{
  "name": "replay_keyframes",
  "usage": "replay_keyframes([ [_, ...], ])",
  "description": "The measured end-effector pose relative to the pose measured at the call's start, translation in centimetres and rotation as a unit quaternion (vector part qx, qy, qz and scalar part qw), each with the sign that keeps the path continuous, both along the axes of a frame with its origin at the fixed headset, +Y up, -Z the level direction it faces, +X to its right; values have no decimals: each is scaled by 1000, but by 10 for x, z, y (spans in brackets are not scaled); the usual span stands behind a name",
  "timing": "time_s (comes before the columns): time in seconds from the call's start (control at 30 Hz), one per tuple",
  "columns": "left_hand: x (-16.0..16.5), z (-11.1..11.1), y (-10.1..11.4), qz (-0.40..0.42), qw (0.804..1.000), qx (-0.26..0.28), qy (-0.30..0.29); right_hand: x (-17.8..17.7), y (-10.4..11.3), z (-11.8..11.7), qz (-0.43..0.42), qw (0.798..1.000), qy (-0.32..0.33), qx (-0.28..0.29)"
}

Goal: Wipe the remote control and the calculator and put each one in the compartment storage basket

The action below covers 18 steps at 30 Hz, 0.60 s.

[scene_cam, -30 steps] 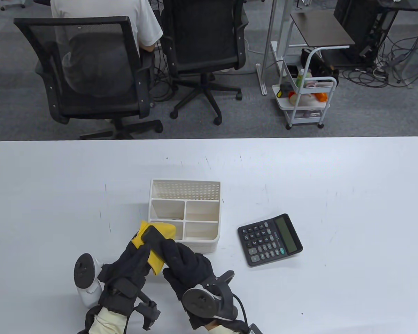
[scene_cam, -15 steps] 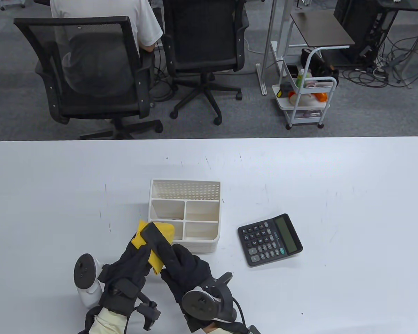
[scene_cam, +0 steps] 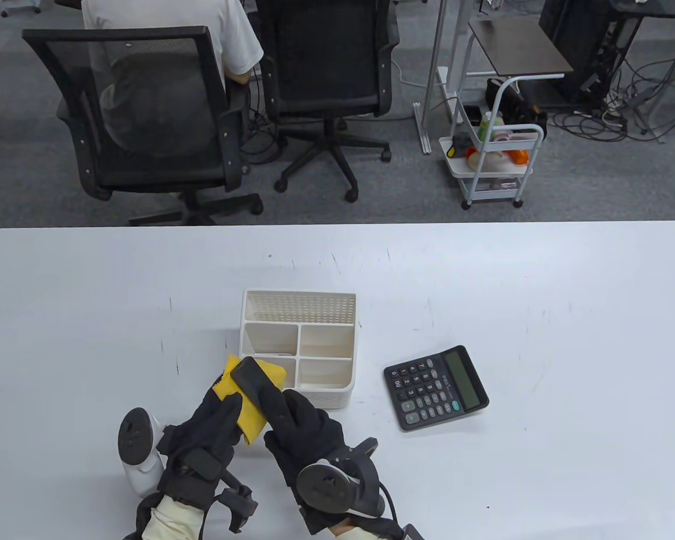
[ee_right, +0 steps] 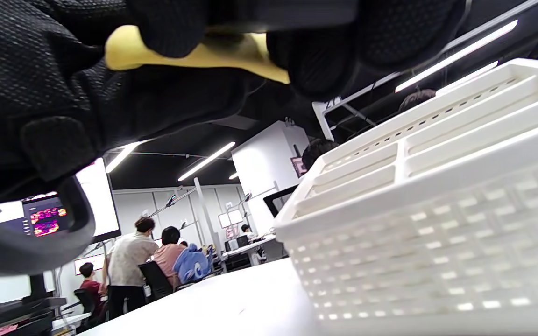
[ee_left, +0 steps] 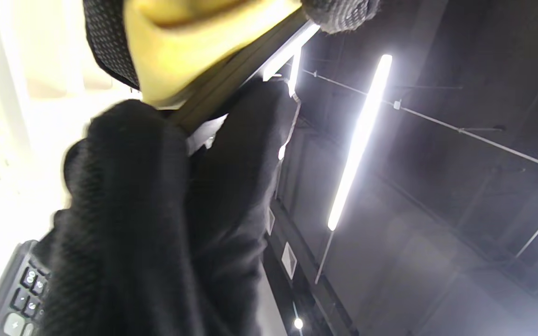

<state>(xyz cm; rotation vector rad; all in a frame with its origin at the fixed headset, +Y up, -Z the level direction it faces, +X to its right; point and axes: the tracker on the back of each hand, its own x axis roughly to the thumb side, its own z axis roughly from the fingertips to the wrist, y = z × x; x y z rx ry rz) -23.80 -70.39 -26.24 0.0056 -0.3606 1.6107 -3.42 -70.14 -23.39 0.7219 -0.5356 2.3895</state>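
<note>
Open table (scene_cam: pixel 568 337) right of calculator (scene_cam: pixel 436 388); basket (scene_cam: pixel 298 346) just beyond both hands.

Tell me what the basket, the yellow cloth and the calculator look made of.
Basket: white moulded plastic, matte, judging by its rigid perforated walls and dividers. Cloth: soft fabric, perhaps microfibre, since it folds around the left hand. Calculator: dark hard plastic casing; key material unclear; glossy display window.

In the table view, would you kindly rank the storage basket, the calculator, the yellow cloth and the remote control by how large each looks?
1. Storage basket: clearly the largest.
2. Calculator: plainly smaller than the basket.
3. Yellow cloth and remote control: unsure, since the hands cover much of both and the remote lies over the cloth.
</note>
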Motion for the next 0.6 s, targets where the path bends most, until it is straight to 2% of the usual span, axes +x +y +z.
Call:
replay_keyframes([
  [0.1, 0, -1, -2, -11, 1000, -17, -1, 2, 0, -2, 4, 1000, -13, -13],
  [0.33, -6, -2, 3, -3, 1000, 5, 10, 0, 1, -2, 5, 999, -33, -6],
  [0.5, -6, 0, 2, 9, 1000, 3, 10, 0, -1, -2, -8, 999, 16, -28],
  [0.6, -4, -1, 1, 12, 1000, 2, 6, 3, -1, -4, -33, 998, 13, -45],
])
